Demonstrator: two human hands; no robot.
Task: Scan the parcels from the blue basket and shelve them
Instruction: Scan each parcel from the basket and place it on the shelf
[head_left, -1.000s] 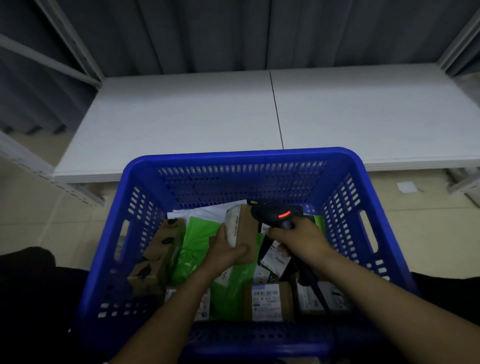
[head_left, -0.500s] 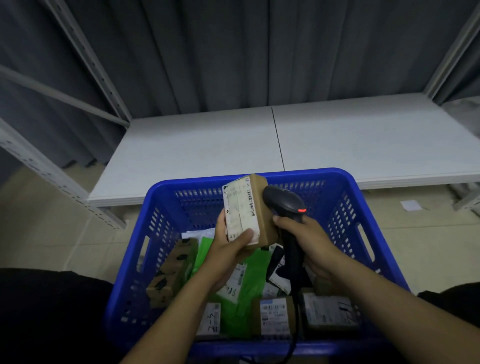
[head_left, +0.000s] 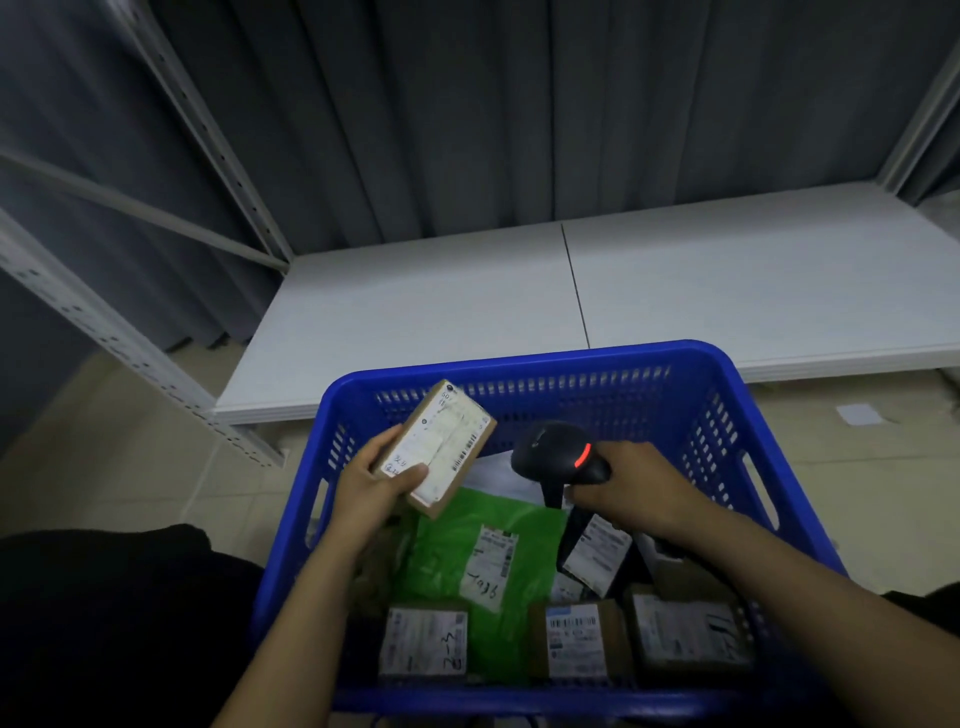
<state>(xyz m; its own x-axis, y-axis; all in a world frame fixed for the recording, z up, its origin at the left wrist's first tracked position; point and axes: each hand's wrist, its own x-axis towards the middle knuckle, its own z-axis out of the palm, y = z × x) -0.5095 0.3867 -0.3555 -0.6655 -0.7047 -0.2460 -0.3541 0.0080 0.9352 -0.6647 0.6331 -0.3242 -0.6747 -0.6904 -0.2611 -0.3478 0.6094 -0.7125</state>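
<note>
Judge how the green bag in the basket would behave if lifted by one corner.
The green bag is probably floppy: its film looks wrinkled and creased. The smooth plastic may be slippery in the hands. It lies fairly flat, so it is likely light, though its contents are hidden.

The box (head_left: 441, 447) in the left grip (head_left: 374, 491) carries a barcode label, its print too small to read. Below that grip, a parcel (head_left: 423, 644) label bears handwritten "2-" plus an unclear digit. The green bag (head_left: 447, 551) label's scrawl is illegible.
</note>
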